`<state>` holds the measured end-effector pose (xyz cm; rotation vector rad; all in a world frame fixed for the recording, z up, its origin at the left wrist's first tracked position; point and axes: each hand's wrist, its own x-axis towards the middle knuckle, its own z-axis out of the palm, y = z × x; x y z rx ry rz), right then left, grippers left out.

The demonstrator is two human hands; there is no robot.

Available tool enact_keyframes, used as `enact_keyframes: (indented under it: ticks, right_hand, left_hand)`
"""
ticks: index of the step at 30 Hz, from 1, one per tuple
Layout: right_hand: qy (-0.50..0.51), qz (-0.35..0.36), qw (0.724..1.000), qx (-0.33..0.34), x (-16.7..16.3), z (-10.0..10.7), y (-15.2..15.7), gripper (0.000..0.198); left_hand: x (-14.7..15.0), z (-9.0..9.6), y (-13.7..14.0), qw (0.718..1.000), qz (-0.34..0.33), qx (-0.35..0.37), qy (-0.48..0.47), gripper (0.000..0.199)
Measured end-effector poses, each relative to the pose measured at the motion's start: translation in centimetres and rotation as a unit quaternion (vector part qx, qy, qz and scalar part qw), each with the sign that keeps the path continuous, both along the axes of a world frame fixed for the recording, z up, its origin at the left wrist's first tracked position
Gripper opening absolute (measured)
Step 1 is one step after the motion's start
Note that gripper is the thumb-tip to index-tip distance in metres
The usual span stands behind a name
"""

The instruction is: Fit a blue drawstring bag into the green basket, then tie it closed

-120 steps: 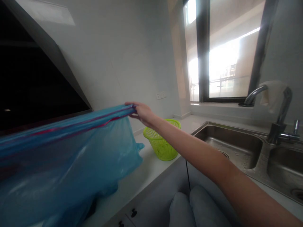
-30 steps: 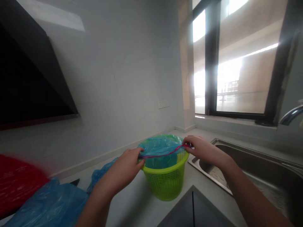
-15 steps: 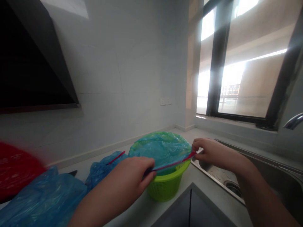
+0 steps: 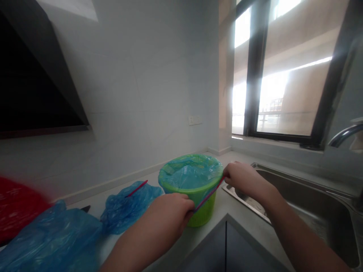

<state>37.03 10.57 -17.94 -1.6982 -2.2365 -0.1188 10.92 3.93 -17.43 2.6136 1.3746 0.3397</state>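
Note:
A green plastic basket (image 4: pixel 204 212) stands on the counter, lined with a thin blue drawstring garbage bag (image 4: pixel 189 176). The bag's edge is folded over the basket's rim at the front. My left hand (image 4: pixel 176 211) pinches the bag's edge in front of the basket, below the rim. On the right side, my right hand (image 4: pixel 237 174) is closed on the same edge, beside the rim. Between both hands the pink-red drawstring (image 4: pixel 209 194) runs taut and slanted. The fingertips of both hands are partly hidden.
A crumpled blue bag (image 4: pixel 121 211) with a red strip lies left of the basket. Further left are a larger blue bag (image 4: pixel 56 238) and a red bag (image 4: pixel 19 207). A steel sink (image 4: pixel 312 189) with a faucet (image 4: pixel 344 135) is at right. A dark range hood (image 4: pixel 36 75) hangs upper left.
The bag's front edge has gone from across the basket's mouth to outside and below its rim. My left hand has moved down and right; my right hand has shifted slightly left and up.

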Motion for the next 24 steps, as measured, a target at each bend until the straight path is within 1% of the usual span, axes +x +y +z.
enact_keyframes:
  ticks: [2, 4, 5, 7, 9, 11, 12, 13, 14, 16, 18, 20, 21, 22, 24]
  right_hand:
    - [0.018, -0.027, 0.999, 0.026, 0.4, 0.3, 0.6, 0.019]
    - [0.048, -0.057, 0.996, 0.05, 0.9, 0.6, 1.0, 0.025]
    - [0.059, -0.077, 0.994, 0.057, 1.1, 0.8, 1.0, 0.027]
    - [0.072, -0.117, 0.989, 0.05, 1.5, 1.0, 0.9, 0.032]
    - [0.088, -0.13, 0.988, 0.01, 1.7, 0.9, 1.0, 0.043]
    - [0.118, -0.109, 0.985, -0.055, 1.7, 0.6, 1.4, 0.054]
    - [0.141, -0.092, 0.982, -0.092, 1.8, 0.3, 1.8, 0.057]
    - [0.168, -0.075, 0.974, -0.132, 1.8, 0.0, 2.4, 0.058]
    - [0.201, -0.061, 0.962, -0.174, 1.9, -0.3, 3.1, 0.058]
    - [0.284, -0.037, 0.924, -0.252, 2.2, -1.1, 4.6, 0.054]
    - [0.372, -0.014, 0.873, -0.314, 2.9, -1.9, 6.0, 0.045]
    - [0.437, 0.013, 0.825, -0.357, 3.6, -2.7, 7.0, 0.035]
    - [0.456, 0.027, 0.809, -0.369, 3.8, -3.0, 7.4, 0.031]
    - [0.466, 0.042, 0.801, -0.374, 4.1, -3.2, 7.6, 0.028]
    - [0.471, 0.067, 0.799, -0.368, 4.2, -3.5, 7.8, 0.025]
  left_hand:
    - [-0.4, 1.1, -0.3, 0.999, 0.013, 0.015, -0.035, 0.027]
    - [-1.6, 2.1, 0.4, 0.992, 0.059, 0.055, -0.097, 0.032]
    - [-2.5, 2.4, 1.3, 0.984, 0.091, 0.08, -0.13, 0.034]
    - [-4.8, 2.5, 4.1, 0.964, 0.153, 0.117, -0.181, 0.034]
    - [-7.2, 1.7, 7.7, 0.952, 0.206, 0.109, -0.2, 0.033]
    - [-9.0, 0.4, 11.3, 0.94, 0.258, 0.058, -0.215, 0.032]
    - [-9.6, -0.3, 12.8, 0.933, 0.278, 0.022, -0.23, 0.033]
    - [-10.0, -1.1, 13.9, 0.92, 0.295, -0.031, -0.258, 0.036]
    - [-10.1, -1.8, 14.8, 0.909, 0.284, -0.093, -0.29, 0.04]
    - [-10.0, -3.0, 15.8, 0.886, 0.247, -0.209, -0.331, 0.044]
    - [-9.5, -3.8, 16.0, 0.863, 0.221, -0.288, -0.351, 0.04]
    - [-9.1, -4.2, 16.0, 0.846, 0.218, -0.324, -0.364, 0.031]
    - [-8.9, -4.4, 16.0, 0.842, 0.213, -0.332, -0.369, 0.027]
    - [-8.8, -4.5, 16.0, 0.841, 0.206, -0.332, -0.374, 0.024]
    - [-8.9, -4.6, 16.2, 0.843, 0.196, -0.319, -0.387, 0.021]
